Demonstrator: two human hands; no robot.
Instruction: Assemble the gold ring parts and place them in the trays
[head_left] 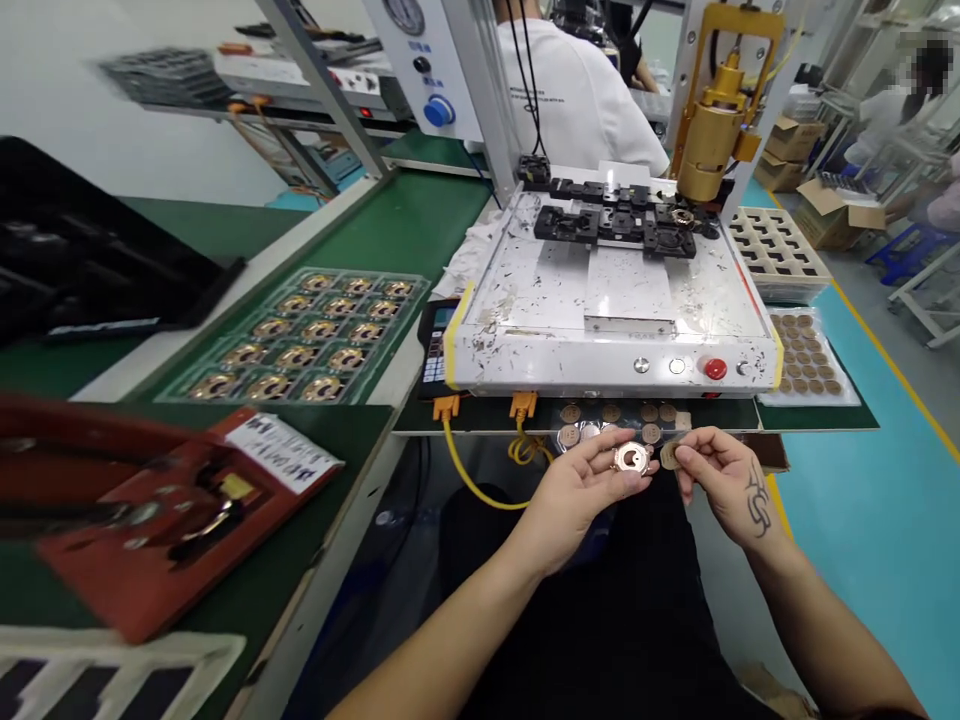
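Note:
My left hand is closed on a rose-gold watch case, gripping it by its rim between fingers and thumb. Close by on the right, my right hand pinches a round tan sticker by its edge. The sticker is near the watch case; whether they touch I cannot tell. Just beyond both hands, a clear sheet with round stickers lies at the bench's front edge, partly hidden by my left hand.
A white machine with black fixtures and a gold press head stands ahead. On the left are a tray of gold watch parts and a red hand press. More round stickers lie right. A person in a white shirt sits beyond.

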